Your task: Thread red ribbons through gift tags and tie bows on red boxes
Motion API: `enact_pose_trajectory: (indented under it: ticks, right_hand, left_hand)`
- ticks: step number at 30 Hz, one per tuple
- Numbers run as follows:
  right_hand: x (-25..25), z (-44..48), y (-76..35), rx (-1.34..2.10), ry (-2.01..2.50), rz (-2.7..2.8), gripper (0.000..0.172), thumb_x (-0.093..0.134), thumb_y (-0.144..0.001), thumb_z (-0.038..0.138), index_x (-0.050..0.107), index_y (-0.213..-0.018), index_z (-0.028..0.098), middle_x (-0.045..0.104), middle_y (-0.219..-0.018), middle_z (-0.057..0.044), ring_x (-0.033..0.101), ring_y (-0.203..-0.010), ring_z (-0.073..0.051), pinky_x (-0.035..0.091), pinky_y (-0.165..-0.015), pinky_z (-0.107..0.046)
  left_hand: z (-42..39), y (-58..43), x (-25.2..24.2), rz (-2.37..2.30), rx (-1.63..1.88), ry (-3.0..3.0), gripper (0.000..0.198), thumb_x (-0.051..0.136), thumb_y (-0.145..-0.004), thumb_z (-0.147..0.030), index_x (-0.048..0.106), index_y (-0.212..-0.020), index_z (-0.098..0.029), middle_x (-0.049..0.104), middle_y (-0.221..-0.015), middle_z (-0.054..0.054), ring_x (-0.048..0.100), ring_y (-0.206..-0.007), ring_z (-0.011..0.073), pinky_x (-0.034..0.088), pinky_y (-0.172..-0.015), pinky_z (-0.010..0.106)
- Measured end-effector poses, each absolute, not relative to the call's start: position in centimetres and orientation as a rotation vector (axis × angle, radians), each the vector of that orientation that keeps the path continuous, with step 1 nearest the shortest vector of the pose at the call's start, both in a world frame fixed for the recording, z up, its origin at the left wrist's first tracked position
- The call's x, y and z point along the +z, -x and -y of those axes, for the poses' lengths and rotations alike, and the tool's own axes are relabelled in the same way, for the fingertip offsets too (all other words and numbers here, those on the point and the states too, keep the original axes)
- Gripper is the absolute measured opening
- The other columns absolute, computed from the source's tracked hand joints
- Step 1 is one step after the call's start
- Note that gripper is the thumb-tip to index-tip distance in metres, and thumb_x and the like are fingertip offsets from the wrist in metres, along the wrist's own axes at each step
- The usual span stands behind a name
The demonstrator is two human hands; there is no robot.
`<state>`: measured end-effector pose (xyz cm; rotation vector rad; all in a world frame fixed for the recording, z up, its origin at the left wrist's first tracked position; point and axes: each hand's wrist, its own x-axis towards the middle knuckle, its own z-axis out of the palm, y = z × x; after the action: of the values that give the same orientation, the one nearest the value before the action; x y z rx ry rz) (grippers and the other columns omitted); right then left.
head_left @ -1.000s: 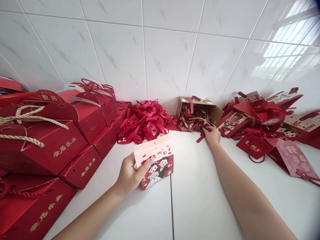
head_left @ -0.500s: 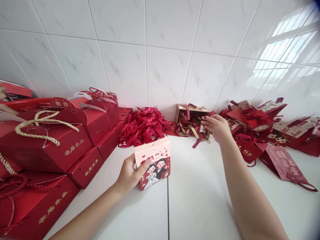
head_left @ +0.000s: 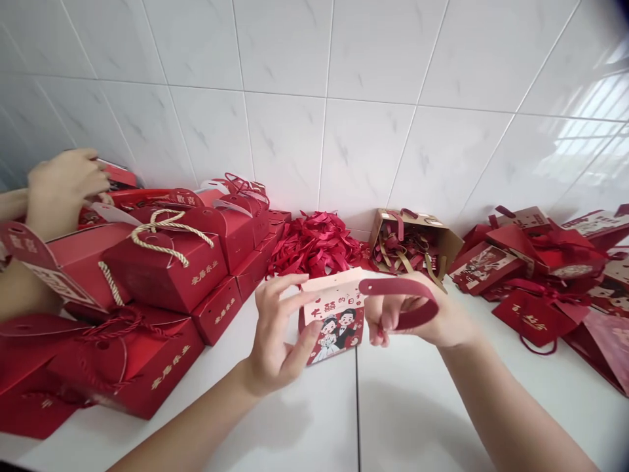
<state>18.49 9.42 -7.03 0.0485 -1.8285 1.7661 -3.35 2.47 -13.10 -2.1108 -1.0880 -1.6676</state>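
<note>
A small pink and red box (head_left: pixel 339 328) printed with a cartoon couple stands upright on the white table. My left hand (head_left: pixel 282 328) is at its left side, fingers apart and thumb over the lower left front; whether it presses on the box is unclear. To the right, my right hand (head_left: pixel 417 311) is closed on a dark red strap (head_left: pixel 425 295), bent into a curve. The strap's free end, with a small hole, overlaps the box's upper right corner.
Red gift boxes (head_left: pixel 171 262) are stacked at left, where another person's hand (head_left: pixel 69 180) works. Behind lie red ribbons (head_left: pixel 319 242) and a cardboard box (head_left: pixel 449 242) of straps. More red boxes (head_left: pixel 560 252) lie at right.
My right hand has come back from the cardboard box with a strap. My left hand's fingers have spread from their hold on the pink box. The view has shifted left; another person's hand shows more.
</note>
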Motion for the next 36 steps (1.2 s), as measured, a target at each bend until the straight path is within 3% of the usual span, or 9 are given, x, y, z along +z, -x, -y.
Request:
enact_pose_trajectory:
  ticks: [8,23,29,36]
  right_hand:
    - [-8.1,-8.2,-16.3,1.749,0.112,1.977,0.008,0.068,-0.086,0.017,0.074,-0.081,0.017,0.073,-0.079,-0.005,0.069,-0.073,-0.013,0.058,-0.064,-0.023]
    - [-7.8,-7.8,-16.0,1.520,0.129,2.084,0.012,0.064,-0.087,0.012,0.075,-0.083,0.015,0.075,-0.082,-0.007,0.070,-0.079,-0.018,0.059,-0.074,-0.033]
    - [-7.3,-7.6,-16.3,1.271,0.170,2.199,0.017,0.060,-0.086,0.006,0.075,-0.086,0.014,0.074,-0.079,-0.005,0.067,-0.070,-0.013,0.057,-0.066,-0.023]
    - [-7.6,-7.3,-16.1,0.895,0.182,2.269,0.032,0.052,-0.084,-0.001,0.075,-0.090,0.019,0.075,-0.082,-0.004,0.068,-0.072,-0.013,0.055,-0.065,-0.023]
  left_hand:
    - [-0.7,2.9,-11.2,0.967,-1.471,2.140,0.021,0.053,-0.083,-0.015,0.059,-0.098,-0.028,0.057,-0.107,0.007,0.051,-0.100,0.0248,0.044,-0.083,0.040]
    - [-1.4,3.1,-11.4,0.927,-1.503,2.358,0.021,0.052,-0.079,-0.006,0.054,-0.092,-0.022,0.057,-0.106,0.009,0.049,-0.101,0.0239,0.044,-0.086,0.040]
    - [-1.7,3.2,-11.6,0.966,-1.491,2.310,0.018,0.056,-0.077,-0.005,0.058,-0.085,-0.021,0.059,-0.102,0.008,0.051,-0.098,0.0233,0.046,-0.084,0.039]
    - [-1.8,3.0,-11.3,0.966,-1.511,2.189,0.017,0.057,-0.079,-0.005,0.061,-0.079,-0.022,0.060,-0.085,0.006,0.052,-0.088,0.0214,0.047,-0.077,0.034]
